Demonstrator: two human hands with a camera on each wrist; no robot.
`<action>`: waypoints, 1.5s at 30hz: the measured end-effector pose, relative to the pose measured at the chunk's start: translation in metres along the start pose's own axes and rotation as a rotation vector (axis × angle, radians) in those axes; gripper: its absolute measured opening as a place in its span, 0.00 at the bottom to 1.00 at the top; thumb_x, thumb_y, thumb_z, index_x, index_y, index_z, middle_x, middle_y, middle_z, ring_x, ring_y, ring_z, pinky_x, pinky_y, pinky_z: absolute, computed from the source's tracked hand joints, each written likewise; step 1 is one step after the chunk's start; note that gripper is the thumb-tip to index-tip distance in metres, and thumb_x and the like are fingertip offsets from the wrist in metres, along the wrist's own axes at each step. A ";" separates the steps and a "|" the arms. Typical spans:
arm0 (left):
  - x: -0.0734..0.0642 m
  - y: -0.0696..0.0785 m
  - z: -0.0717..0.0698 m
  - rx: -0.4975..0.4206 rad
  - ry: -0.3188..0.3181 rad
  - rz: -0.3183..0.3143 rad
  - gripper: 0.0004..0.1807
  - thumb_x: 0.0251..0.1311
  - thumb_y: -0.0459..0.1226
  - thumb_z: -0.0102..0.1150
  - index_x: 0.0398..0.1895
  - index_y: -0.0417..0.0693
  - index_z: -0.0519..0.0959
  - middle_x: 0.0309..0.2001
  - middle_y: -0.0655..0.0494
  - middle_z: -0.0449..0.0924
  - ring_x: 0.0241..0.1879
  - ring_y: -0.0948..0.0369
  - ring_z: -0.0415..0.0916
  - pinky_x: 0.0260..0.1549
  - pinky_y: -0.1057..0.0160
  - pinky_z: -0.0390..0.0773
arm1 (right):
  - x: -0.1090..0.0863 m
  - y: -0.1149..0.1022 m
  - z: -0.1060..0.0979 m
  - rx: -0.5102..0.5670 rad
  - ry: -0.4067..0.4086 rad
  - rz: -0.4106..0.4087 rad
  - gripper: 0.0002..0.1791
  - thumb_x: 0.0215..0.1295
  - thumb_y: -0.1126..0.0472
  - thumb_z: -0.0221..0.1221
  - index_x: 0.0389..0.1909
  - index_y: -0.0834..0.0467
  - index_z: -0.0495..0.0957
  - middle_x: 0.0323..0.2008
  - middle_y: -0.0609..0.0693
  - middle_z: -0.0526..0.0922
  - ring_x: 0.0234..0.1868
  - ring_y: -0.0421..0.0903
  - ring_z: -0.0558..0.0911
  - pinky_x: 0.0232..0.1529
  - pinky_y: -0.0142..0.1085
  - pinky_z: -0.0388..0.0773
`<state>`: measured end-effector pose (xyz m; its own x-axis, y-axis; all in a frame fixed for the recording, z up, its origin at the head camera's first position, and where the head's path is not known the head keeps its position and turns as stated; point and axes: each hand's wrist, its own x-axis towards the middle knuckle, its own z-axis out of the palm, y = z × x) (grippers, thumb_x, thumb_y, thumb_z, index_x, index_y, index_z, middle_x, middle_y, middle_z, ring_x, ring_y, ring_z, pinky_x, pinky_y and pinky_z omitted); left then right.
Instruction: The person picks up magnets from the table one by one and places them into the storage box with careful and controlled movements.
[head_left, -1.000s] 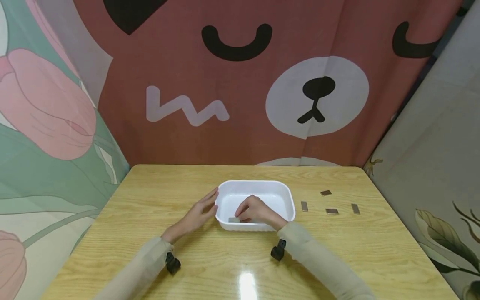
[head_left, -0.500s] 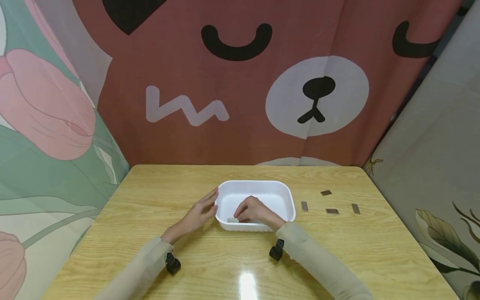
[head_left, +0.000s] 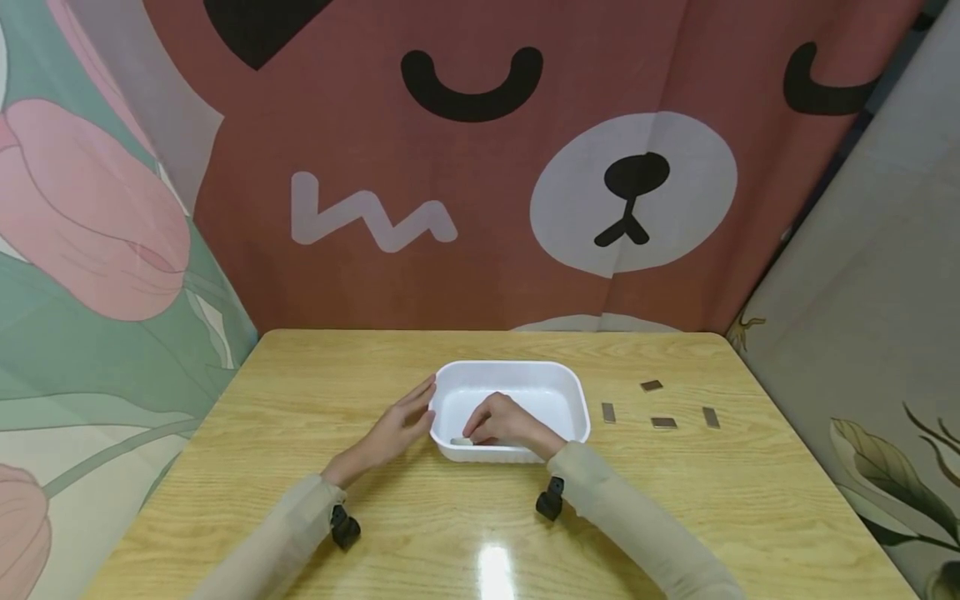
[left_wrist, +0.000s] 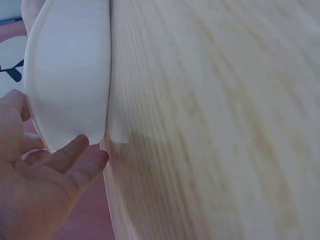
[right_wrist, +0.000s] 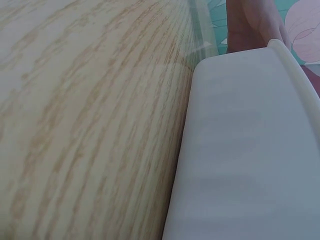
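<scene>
A white plastic tub (head_left: 555, 400) stands on the wooden table. My left hand (head_left: 396, 429) rests against the tub's left end with its fingers mostly straight; in the left wrist view the fingertips (left_wrist: 75, 147) touch the outer wall. Over the near left part of the tub, my right hand (head_left: 506, 418) reaches inside, thumb and fingers pinching a small, pale rectangular tile (head_left: 460, 442) low behind the front wall. In the right wrist view, the tub's side (right_wrist: 240, 150) hides the right hand and the tile.
Several small dark rectangular tiles lie flat right of the tub, the closest tile (head_left: 608, 412) near its right wall and the farthest tile (head_left: 711, 417) toward the table's right edge. A bear-print curtain (head_left: 480, 283) hangs behind the table (head_left: 420, 533).
My right hand has shifted slightly left inside the tub, the pale tile moving with it and turning to show a narrower face. My left hand stays at the tub's end.
</scene>
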<state>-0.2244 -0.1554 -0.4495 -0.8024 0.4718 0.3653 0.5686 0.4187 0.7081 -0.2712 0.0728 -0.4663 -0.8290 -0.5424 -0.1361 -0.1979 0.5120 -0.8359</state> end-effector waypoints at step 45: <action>-0.001 -0.044 0.013 -0.010 0.015 0.021 0.28 0.71 0.30 0.54 0.69 0.26 0.61 0.74 0.39 0.54 0.72 0.41 0.52 0.67 0.44 0.59 | 0.001 0.003 0.000 -0.023 -0.028 0.006 0.04 0.57 0.73 0.67 0.30 0.63 0.88 0.26 0.49 0.87 0.26 0.36 0.80 0.27 0.26 0.77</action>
<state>-0.2464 -0.1642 -0.4881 -0.7928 0.4689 0.3894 0.5839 0.4012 0.7058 -0.2729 0.0737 -0.4689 -0.8153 -0.5576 -0.1563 -0.2050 0.5303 -0.8226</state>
